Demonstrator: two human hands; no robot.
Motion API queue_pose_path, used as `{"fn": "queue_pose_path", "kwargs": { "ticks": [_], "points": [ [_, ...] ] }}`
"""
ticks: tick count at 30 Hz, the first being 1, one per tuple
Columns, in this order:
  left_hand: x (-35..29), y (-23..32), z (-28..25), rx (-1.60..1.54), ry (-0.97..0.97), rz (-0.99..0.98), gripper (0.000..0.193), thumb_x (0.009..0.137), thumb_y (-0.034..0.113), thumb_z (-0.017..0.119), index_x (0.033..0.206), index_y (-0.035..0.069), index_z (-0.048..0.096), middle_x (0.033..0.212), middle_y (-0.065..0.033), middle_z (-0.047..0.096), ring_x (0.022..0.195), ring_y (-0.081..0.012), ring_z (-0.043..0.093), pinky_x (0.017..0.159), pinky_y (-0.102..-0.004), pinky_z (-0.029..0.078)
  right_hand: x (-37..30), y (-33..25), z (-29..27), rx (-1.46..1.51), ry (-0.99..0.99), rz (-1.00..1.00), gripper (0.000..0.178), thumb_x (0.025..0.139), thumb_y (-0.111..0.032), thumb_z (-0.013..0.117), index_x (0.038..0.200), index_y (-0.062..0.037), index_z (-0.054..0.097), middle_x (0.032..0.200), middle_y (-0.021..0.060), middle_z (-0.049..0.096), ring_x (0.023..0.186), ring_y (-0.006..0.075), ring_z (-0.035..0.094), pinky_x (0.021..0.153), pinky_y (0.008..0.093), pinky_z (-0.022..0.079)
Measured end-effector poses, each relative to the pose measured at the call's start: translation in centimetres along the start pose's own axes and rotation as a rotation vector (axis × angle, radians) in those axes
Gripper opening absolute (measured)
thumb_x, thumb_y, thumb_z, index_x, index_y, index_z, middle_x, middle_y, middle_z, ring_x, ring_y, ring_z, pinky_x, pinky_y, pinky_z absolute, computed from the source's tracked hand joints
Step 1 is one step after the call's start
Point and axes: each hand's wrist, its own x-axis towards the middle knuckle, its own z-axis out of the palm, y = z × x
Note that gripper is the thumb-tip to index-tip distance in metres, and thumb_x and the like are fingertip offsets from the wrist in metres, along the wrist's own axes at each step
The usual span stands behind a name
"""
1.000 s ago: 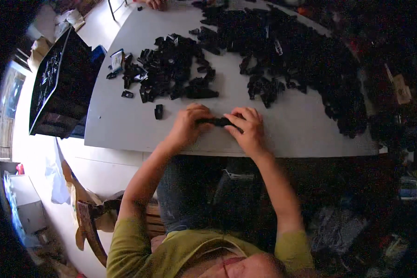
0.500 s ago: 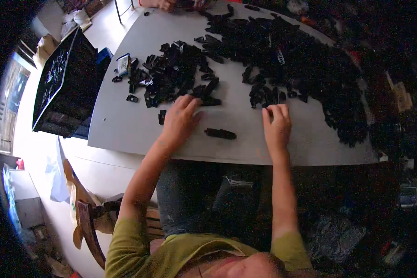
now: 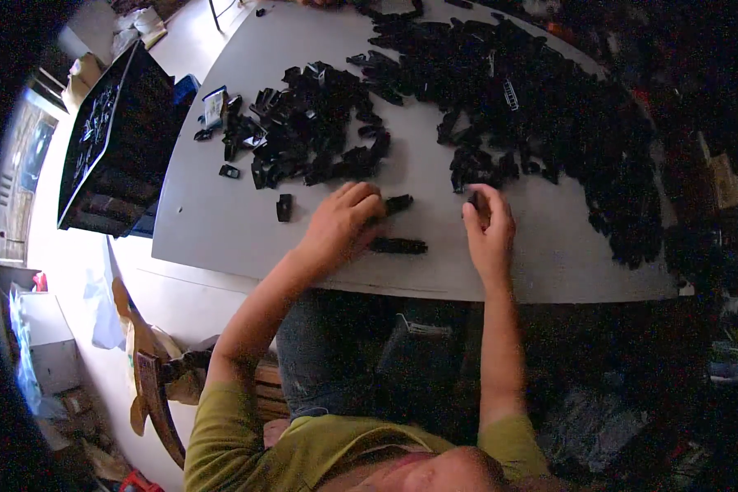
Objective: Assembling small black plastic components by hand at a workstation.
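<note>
My left hand (image 3: 336, 221) is closed on a long black plastic piece (image 3: 399, 203), whose end sticks out to the right past the fingers. Just below it, another long black plastic piece (image 3: 402, 246) lies on the pale table (image 3: 303, 266), partly covered by the hand. My right hand (image 3: 494, 230) pinches a small dark plastic piece (image 3: 472, 199) between thumb and fingers, at the near edge of the right-hand heap. One small black block-shaped piece (image 3: 284, 208) rests alone to the left of my left hand.
A heap of small black parts (image 3: 312, 123) lies at the table's left, with a small pale packet (image 3: 214, 107) beside it. A larger heap of black pieces (image 3: 549, 123) spreads over the right side. Left of the table stands a black crate (image 3: 111, 148); below it is a wooden chair (image 3: 160, 410).
My left hand has drawn a long black piece from the left heap toward me and to the right. My right hand has lifted a small piece slightly away from its heap.
</note>
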Motion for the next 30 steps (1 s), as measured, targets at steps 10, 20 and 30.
{"fn": "queue_pose_path", "kwargs": {
  "ticks": [10, 20, 30],
  "points": [
    [0.1, -1.2, 1.1, -0.381, -0.057, -0.043, 0.022, 0.072, 0.002, 0.064, 0.092, 0.002, 0.055, 0.094, -0.0146, 0.056, 0.090, -0.0356, 0.054, 0.076, -0.0395, 0.047, -0.4, -2.4, 2.2, -0.035, -0.310, -0.194, 0.025, 0.070, -0.004, 0.072, 0.091, -0.0011, 0.060, 0.084, 0.0060, 0.057, 0.075, 0.0161, 0.058, 0.066, 0.0251, 0.047],
    [0.3, -1.2, 1.1, -0.417, -0.112, -0.013, 0.022, 0.070, 0.002, 0.066, 0.092, 0.000, 0.059, 0.097, -0.0146, 0.060, 0.094, -0.0330, 0.056, 0.081, -0.0379, 0.047, -0.1, -1.7, 0.4, -0.091, -0.476, -0.217, 0.023, 0.063, 0.001, 0.073, 0.081, 0.0036, 0.058, 0.079, 0.0087, 0.055, 0.073, 0.0203, 0.056, 0.064, 0.0293, 0.046],
    [-0.2, -0.4, 1.6, -0.421, -0.140, -0.071, 0.022, 0.071, 0.004, 0.065, 0.092, 0.001, 0.060, 0.100, -0.0133, 0.060, 0.097, -0.0319, 0.055, 0.083, -0.0375, 0.046, -1.3, -3.0, 0.2, -0.103, -0.411, -0.185, 0.023, 0.062, 0.001, 0.072, 0.079, 0.0030, 0.057, 0.076, 0.0094, 0.053, 0.069, 0.0206, 0.055, 0.058, 0.0307, 0.043]
  ]
}}
